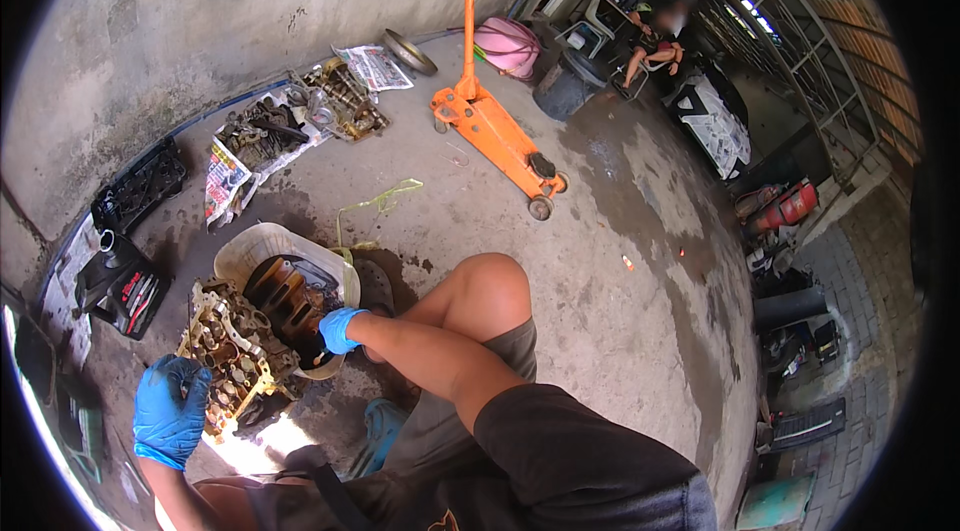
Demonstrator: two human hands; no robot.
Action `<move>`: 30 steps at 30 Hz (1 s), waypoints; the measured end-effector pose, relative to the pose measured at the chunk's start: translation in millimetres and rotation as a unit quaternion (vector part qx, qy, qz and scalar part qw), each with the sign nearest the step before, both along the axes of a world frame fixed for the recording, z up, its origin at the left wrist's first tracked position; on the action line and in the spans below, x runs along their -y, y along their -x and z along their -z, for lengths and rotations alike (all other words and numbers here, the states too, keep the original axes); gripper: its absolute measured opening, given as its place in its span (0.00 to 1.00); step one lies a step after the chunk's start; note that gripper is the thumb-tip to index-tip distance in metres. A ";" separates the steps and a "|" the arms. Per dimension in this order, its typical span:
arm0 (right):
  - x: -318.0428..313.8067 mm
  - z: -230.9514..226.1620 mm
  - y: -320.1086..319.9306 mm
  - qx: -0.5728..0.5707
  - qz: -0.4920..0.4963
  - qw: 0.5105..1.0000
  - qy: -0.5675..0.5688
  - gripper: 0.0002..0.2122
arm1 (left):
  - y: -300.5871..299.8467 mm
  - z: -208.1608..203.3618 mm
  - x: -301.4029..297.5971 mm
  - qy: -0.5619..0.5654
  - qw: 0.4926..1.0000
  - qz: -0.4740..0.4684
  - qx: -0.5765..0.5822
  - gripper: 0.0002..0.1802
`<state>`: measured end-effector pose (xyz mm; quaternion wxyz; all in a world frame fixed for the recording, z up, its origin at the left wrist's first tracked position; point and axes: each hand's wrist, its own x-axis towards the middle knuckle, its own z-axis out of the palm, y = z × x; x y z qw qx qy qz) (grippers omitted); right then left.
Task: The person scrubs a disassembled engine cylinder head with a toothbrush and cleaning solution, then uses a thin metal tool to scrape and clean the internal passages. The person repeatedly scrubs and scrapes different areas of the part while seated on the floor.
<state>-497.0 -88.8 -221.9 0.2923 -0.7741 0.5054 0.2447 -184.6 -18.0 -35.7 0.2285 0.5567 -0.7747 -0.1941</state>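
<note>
My left hand (170, 413), in a blue glove, is beside the near left edge of an oily metal engine cylinder head (235, 356). Its fingers are curled in toward the thumb, and whatever they may hold is hidden. The cylinder head leans against a whitish plastic tub (343, 278). Inside the tub lies a dark, oil-wet engine part (285, 296) with several slots. My right hand (341, 329), also gloved in blue, reaches over the tub's near right side next to that part. Its fingers are mostly out of sight.
Left of the tub stand a black oil jug (125, 291) and a black cover (140, 186). Engine parts (265, 131) lie on newspaper by the wall. An orange floor jack (500, 136) stands ahead. A person (652, 46) sits at the far right, near a dark bucket (568, 86).
</note>
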 end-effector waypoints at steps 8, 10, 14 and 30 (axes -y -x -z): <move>13.5 29.9 13.7 0.046 0.108 0.975 0.191 0.10 | 4.6 -11.3 0.4 -0.056 0.998 -0.016 0.028 0.10; 14.4 37.1 16.7 0.046 0.103 0.974 0.195 0.09 | 4.3 -10.2 0.1 -0.047 0.998 -0.014 0.031 0.10; 12.6 40.7 21.0 0.000 0.050 0.987 0.155 0.10 | 4.5 -3.3 -0.2 -0.045 0.998 -0.027 0.020 0.09; 8.6 43.6 22.7 -0.013 -0.041 0.985 0.165 0.08 | 10.5 1.1 4.8 -0.036 0.999 0.000 0.013 0.08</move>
